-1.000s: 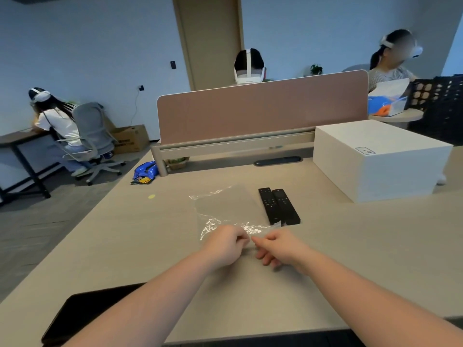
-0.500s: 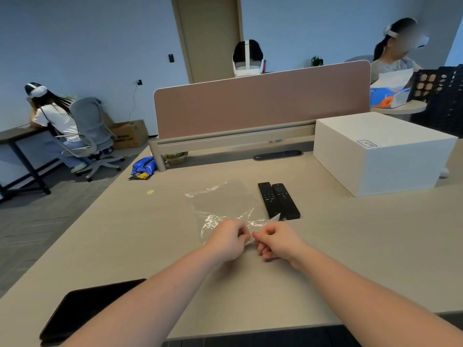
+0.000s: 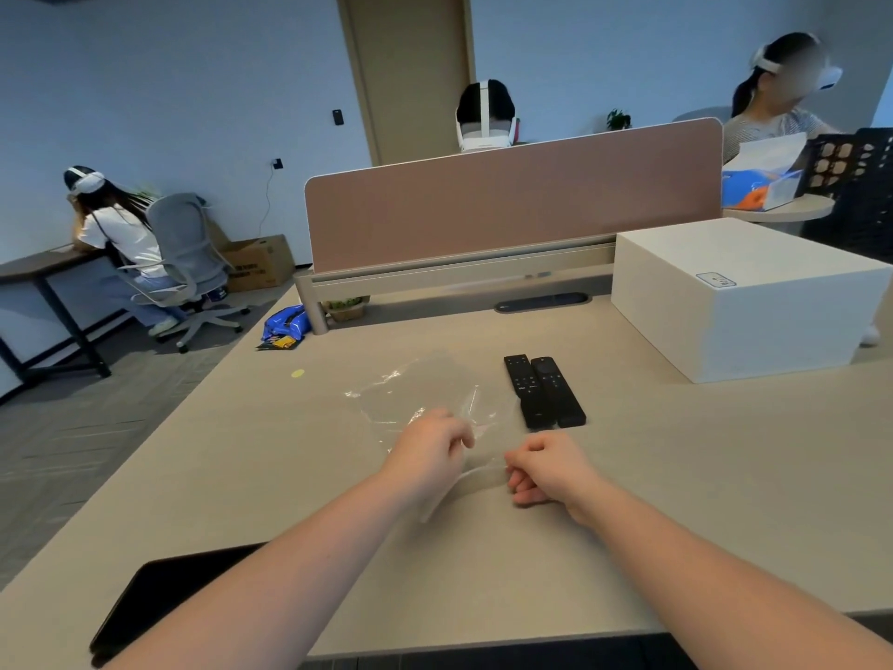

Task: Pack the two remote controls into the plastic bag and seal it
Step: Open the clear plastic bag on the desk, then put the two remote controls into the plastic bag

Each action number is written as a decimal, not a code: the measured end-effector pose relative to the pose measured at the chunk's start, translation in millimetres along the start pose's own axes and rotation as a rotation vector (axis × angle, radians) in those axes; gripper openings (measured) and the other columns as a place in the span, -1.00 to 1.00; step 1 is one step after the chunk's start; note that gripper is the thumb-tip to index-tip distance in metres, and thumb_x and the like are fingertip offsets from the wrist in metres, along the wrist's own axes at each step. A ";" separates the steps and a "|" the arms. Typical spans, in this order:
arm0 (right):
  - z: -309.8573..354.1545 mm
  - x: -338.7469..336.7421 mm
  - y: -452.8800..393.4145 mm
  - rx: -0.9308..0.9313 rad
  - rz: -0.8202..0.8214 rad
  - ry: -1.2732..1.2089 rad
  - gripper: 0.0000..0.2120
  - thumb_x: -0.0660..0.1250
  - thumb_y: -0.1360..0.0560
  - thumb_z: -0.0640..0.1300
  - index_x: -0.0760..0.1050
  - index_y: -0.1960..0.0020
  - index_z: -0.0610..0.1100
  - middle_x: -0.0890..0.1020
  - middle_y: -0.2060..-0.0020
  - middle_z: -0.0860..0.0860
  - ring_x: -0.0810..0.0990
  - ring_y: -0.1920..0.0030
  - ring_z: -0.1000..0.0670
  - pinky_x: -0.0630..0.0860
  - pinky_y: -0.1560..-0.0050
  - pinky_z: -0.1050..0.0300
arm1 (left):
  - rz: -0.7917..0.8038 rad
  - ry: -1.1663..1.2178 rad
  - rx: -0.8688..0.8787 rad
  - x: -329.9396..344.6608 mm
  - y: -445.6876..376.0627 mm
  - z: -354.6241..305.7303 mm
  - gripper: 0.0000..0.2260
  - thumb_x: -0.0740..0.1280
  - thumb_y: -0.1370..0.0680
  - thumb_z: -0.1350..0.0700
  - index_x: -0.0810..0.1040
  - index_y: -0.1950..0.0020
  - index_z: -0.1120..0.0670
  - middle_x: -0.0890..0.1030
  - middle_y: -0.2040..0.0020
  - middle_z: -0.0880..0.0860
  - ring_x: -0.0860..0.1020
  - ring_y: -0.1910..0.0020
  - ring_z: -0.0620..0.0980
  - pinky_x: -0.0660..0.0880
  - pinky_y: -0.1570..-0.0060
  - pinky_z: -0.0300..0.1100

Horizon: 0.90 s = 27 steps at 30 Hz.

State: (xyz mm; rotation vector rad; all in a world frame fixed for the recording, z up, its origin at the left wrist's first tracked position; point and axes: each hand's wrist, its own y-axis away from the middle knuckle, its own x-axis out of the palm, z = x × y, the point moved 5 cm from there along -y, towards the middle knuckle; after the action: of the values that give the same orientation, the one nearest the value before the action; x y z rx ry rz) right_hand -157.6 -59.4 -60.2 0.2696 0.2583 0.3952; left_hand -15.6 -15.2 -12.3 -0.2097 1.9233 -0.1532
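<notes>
A clear plastic bag point(image 3: 415, 394) lies crumpled on the beige table point(image 3: 676, 466), its near edge lifted. My left hand point(image 3: 427, 449) pinches that near edge on the left. My right hand point(image 3: 548, 469) pinches it on the right, and a strip of the film stretches between the two. Two black remote controls point(image 3: 543, 391) lie side by side, touching, just right of the bag and beyond my right hand. Nothing is inside the bag.
A big white box point(image 3: 744, 297) stands at the right. A pink divider panel point(image 3: 512, 195) closes the table's far side. A black tablet point(image 3: 164, 602) lies at the near left edge. People sit at other desks behind.
My hands have moved apart, pulling the bag's near edge wider between them. The bag's far part has shifted and crumpled a little.
</notes>
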 end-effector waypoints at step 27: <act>10.2 -38.7 -23.6 -0.243 -0.450 0.625 -0.74 0.30 -0.51 -0.02 0.50 -0.03 -0.21 0.58 0.02 -0.14 0.58 0.05 -0.16 0.48 0.13 0.10 | -0.124 -0.110 0.034 -31.9 -1.6 19.9 -0.95 0.20 -0.57 0.24 0.44 0.02 0.20 0.61 0.12 0.18 0.51 0.12 0.24 0.43 0.19 -0.01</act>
State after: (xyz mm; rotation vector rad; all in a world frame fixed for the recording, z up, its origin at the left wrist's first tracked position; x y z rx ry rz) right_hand -181.0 -98.3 -50.5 -0.1622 0.8597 0.0496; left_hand 14.2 -9.8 10.1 -0.3085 1.7973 -0.2513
